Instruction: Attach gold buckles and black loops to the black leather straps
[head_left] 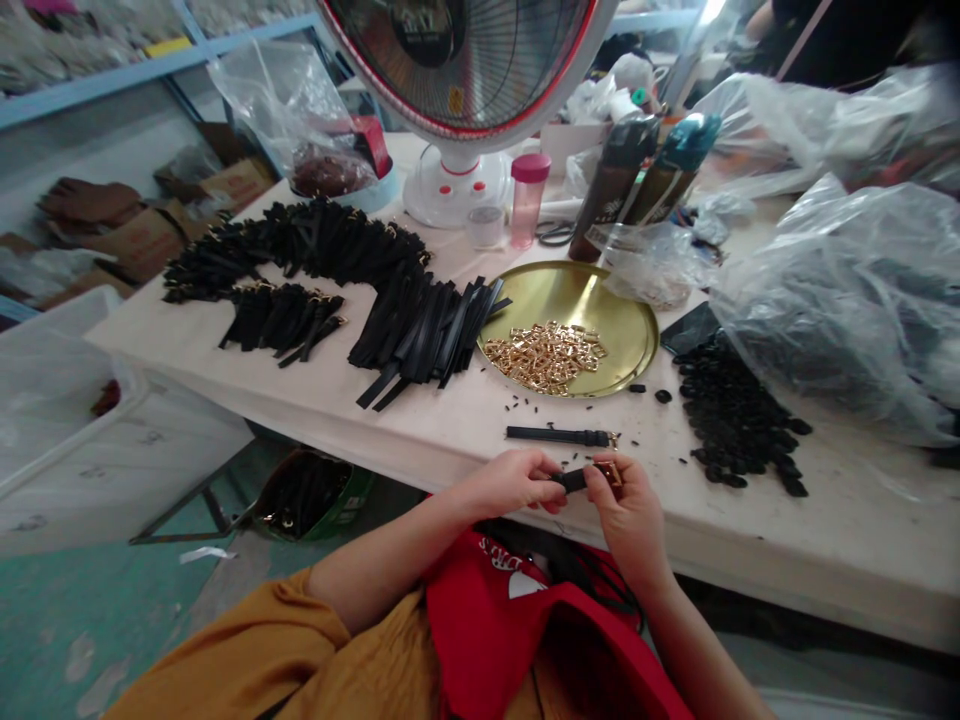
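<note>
Straps lie in black heaps over the left and middle of the desk, the nearest bunch spread loosely up to the rim of a round tray. A big fan stands at the back and blocks much of what is behind it. Right of it I have a pink-lidded bottle and two dark bottles. Farther right, a bulky plastic bag slumps against a pile of black pieces. One finished-looking strap lies alone between the tray and me.

At the desk's near edge I hold a short black strip with a gold-coloured buckle at its right end. My left hand pinches its left part, fingers curled nearly closed; my right hand closes thumb and fingers around the buckle end.

Smooth and brass-coloured, the tray carries a heap of small, shiny buckles. The black pieces look dull and rounded; the bag is crinkled and see-through.

Tiny dark bits speckle the desk's pale top. Cardboard boxes sit under a blue shelf to my left, above a worn green floor.
</note>
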